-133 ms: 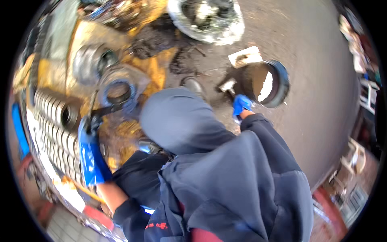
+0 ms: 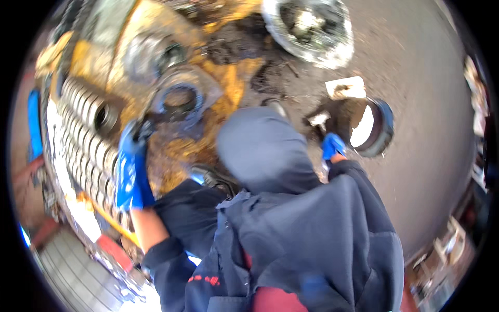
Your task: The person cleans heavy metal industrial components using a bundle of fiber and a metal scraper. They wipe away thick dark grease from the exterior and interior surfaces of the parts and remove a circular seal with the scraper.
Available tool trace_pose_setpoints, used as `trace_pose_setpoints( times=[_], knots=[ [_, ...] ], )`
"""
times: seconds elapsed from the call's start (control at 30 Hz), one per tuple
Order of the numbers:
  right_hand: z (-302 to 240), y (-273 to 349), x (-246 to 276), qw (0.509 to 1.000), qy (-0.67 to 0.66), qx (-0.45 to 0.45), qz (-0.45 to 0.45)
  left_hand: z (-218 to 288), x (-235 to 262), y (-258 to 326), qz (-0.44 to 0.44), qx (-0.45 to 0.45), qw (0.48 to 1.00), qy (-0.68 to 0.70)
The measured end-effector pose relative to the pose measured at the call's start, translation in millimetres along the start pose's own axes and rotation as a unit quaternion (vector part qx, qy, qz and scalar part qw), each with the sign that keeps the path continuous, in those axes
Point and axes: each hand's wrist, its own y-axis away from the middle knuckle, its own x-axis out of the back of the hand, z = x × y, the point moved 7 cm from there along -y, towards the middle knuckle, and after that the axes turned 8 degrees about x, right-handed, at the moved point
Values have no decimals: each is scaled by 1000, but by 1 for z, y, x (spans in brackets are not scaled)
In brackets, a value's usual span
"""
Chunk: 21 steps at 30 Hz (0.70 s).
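Head view, looking straight down: grey concrete floor (image 2: 426, 171) across the right side, stained dark and oily toward the top centre. Yellow, grease-caked machine housing (image 2: 228, 78) filling the upper left, with a round steel hub ring (image 2: 179, 99) set in it and a ribbed stack of metal discs (image 2: 88, 130) running down the left edge. Left hand (image 2: 130, 171) in a blue glove, up against the housing just below the hub ring, fingers curled shut around a small dark piece (image 2: 141, 130) too blurred to identify. Right hand (image 2: 332, 145), also blue-gloved, low beside the bent knee, closed on a grubby tool handle (image 2: 318, 120) at the rim of a black round container (image 2: 377, 130) lying on its side. Pale flat slab (image 2: 345, 87) just above that container, on the floor. Big round metal part (image 2: 309, 26) at the top, near the dark grime. Shelving and clutter bending along the far right rim, tiled paving at lower left.
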Motion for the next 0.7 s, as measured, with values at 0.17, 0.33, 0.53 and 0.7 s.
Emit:
trace_pose_setpoints(
  times=[0.17,0.33,0.53,0.7],
  knots=[
    [10,-5,9,992,-93,12,83,84,0,6,92,-74,972,-204],
    [-2,-15,31,991,-107,29,-71,68,-17,-1,189,-150,945,-220],
    [-59,-13,157,989,-130,-38,-59,68,-36,-18,55,-20,966,-253],
    [-200,9,310,901,-392,187,-13,56,-60,-40,44,-30,973,-223]
  ],
)
